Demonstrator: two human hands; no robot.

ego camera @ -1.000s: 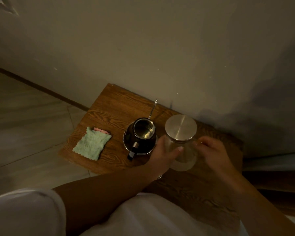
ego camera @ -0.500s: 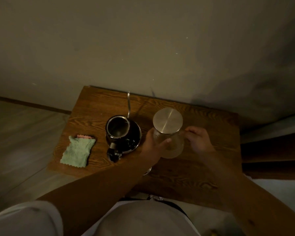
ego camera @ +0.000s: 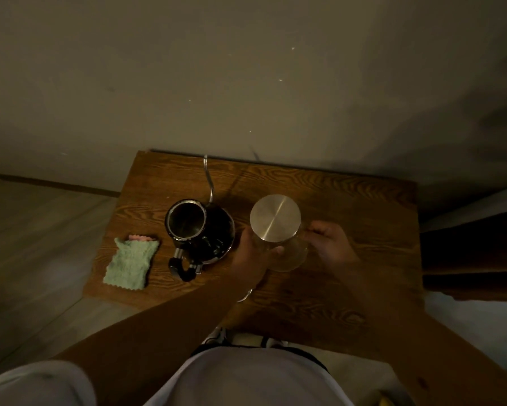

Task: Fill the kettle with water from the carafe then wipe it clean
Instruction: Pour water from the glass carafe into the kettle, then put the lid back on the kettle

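A dark gooseneck kettle stands lidless on the wooden table, its thin spout pointing toward the wall and its handle toward me. To its right stands a clear glass carafe topped by a round metal lid. My left hand wraps the carafe's left side. My right hand touches its right side with curled fingers. The carafe rests upright on the table. A green cloth with a pink edge lies left of the kettle.
The table stands against a plain wall. Pale floor lies to the left, and a dark piece of furniture sits at the right. My white-clothed body fills the bottom of the view.
The view has shifted, so the table sits more centred and squarer. Both hands stay on the carafe; the right hand has closed in against its side.
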